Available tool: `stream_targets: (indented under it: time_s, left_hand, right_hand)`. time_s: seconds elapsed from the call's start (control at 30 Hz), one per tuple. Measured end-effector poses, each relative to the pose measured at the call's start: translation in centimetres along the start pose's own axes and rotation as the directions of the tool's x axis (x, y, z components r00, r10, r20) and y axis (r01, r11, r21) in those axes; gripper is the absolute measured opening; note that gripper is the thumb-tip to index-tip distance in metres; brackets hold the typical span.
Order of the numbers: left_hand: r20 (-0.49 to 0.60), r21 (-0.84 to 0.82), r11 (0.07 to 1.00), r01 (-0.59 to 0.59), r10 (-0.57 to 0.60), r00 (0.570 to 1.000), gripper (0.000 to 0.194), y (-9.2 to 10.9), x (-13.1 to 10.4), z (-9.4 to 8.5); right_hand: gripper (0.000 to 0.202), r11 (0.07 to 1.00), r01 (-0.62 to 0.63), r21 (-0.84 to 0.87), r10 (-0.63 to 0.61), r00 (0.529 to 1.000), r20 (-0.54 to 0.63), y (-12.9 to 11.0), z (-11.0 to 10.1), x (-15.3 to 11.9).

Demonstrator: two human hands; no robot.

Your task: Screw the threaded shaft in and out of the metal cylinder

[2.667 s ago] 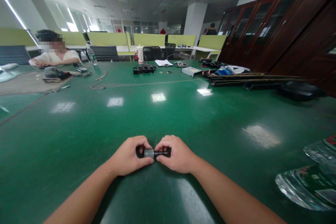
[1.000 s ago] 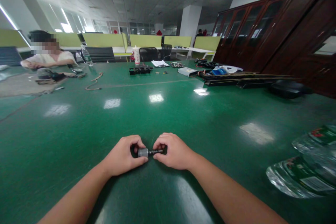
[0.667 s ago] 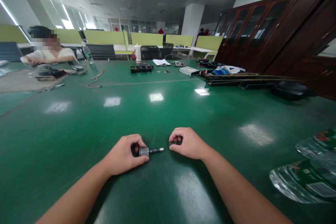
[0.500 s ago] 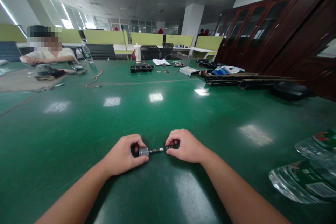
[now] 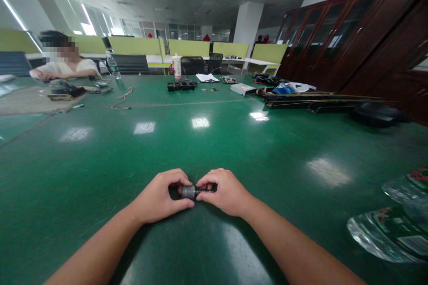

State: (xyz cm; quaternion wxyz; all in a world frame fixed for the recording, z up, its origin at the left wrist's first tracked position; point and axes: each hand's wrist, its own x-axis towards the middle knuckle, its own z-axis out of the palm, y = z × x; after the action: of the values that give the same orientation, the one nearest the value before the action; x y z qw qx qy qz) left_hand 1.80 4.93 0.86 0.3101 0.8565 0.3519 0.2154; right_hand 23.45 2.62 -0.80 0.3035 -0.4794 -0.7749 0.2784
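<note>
Green bench (image 5: 207, 149). Near right: clear plastic bottles (image 5: 389, 231). Far right: black rails (image 5: 301, 101), silver box (image 5: 241, 89), dark cabinet (image 5: 371, 35) beyond. Far middle: white cup (image 5: 178, 67), papers (image 5: 206, 78). Far left: cord (image 5: 124, 96), upright water bottle (image 5: 113, 66), seated person (image 5: 68, 67).

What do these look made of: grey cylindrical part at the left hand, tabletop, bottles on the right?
Grey cylindrical part: probably metal, satin finish, judging by its dull grey sheen.
Tabletop: glossy green surface mirroring the lights; coating or sheet, can't tell.
Bottles: likely clear plastic; see-through, ridged walls.
</note>
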Motion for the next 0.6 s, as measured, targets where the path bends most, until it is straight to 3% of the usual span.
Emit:
stream_targets:
  time_s: [0.23,0.6]
  left_hand:
    - [0.0,-0.022,0.999,0.039,-0.039,0.999,0.016,-0.07,0.14,-0.08]
    - [0.018,0.042,0.998,0.046,-0.047,0.999,0.016,0.39,0.15,-0.03]
  right_hand:
    - [0.018,0.993,0.097,-0.062,-0.095,0.995,0.034,0.1,-0.35,-0.17]
    - [0.012,0.985,0.124,-0.121,-0.117,0.991,0.06,-0.11,-0.38,-0.41]
